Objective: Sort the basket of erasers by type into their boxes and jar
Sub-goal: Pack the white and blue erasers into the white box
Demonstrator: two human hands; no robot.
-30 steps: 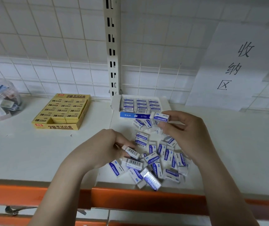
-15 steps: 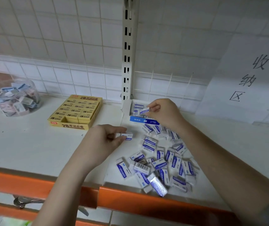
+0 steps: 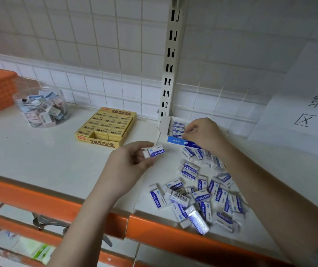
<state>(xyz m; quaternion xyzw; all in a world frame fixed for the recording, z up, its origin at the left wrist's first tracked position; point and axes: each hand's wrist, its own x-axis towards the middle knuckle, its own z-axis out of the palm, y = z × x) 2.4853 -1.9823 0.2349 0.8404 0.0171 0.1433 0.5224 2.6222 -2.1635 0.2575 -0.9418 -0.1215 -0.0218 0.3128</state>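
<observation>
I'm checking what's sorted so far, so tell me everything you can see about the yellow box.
The yellow box is an open, shallow cardboard tray printed "2B" on its front wall. It lies flat on the white shelf, between the clear jar and the white upright post. Yellow erasers fill it in rows, except one front corner gap. Neither hand touches it.

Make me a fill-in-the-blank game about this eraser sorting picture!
1. The left hand holds one white-and-____ eraser.
2. The yellow box of 2B erasers sits to the ____ of the clear jar.
3. The right hand reaches into the ____ box.

Missing words: blue; right; blue-fronted
</observation>
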